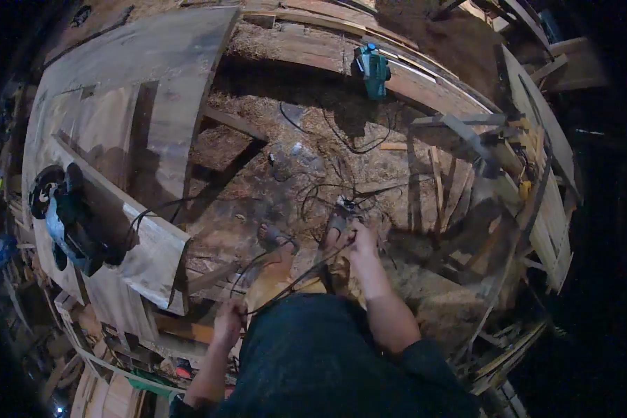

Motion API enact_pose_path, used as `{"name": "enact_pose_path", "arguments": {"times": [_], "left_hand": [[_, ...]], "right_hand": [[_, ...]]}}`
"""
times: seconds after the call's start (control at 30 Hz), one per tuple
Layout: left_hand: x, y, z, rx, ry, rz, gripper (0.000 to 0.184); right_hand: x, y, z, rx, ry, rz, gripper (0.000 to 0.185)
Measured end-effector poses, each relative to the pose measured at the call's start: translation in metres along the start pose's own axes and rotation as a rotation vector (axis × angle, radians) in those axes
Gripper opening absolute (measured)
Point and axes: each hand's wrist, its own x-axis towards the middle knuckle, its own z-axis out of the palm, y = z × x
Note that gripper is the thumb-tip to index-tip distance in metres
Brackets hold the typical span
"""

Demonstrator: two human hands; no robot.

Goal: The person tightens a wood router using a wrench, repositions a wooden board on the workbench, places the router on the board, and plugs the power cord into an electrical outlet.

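Observation:
A dark power cord (301, 279) runs slantwise in front of my body between my two hands. Low on the left, my left hand (230, 322) is closed around one stretch of it. My right hand (361, 238), farther forward, has its fingers closed on the cord's other stretch. Just beyond the right hand is a small pale-and-dark piece (345, 203), perhaps a plug or socket; I cannot tell whether the fingers touch it. Loops of dark cable (313, 195) lie tangled on the floor around it.
A teal circular saw (73, 230) rests on a board (153, 237) at left. A green power tool (376, 73) sits on a long plank (306, 56) ahead. Sawdust covers the floor (237, 181) around my sandalled feet. Timber offcuts and a leaning panel (536, 153) stand at right.

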Motion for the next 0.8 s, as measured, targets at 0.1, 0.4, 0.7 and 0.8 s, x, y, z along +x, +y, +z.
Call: {"name": "enact_pose_path", "arguments": {"times": [0.1, 0.4, 0.7, 0.8], "left_hand": [[-0.009, 0.007, -0.007, -0.113, 0.270, -0.061, 0.024], [-0.023, -0.070, -0.174, 1.387, 0.416, -0.725, 0.040], [0.088, -0.099, -0.091, 1.493, 0.563, -0.395, 0.046], [0.176, -0.082, 0.077, 1.097, 0.277, -0.056, 0.041]], "right_hand": [[0.062, 0.000, -0.044, -0.040, 0.020, 0.039, 0.016], [0.217, -0.010, -0.109, -0.003, 0.080, 0.193, 0.010], [0.235, -0.005, -0.095, -0.105, 0.116, 0.166, 0.028], [0.199, 0.068, -0.090, 0.005, -0.244, 0.413, 0.035]]}}
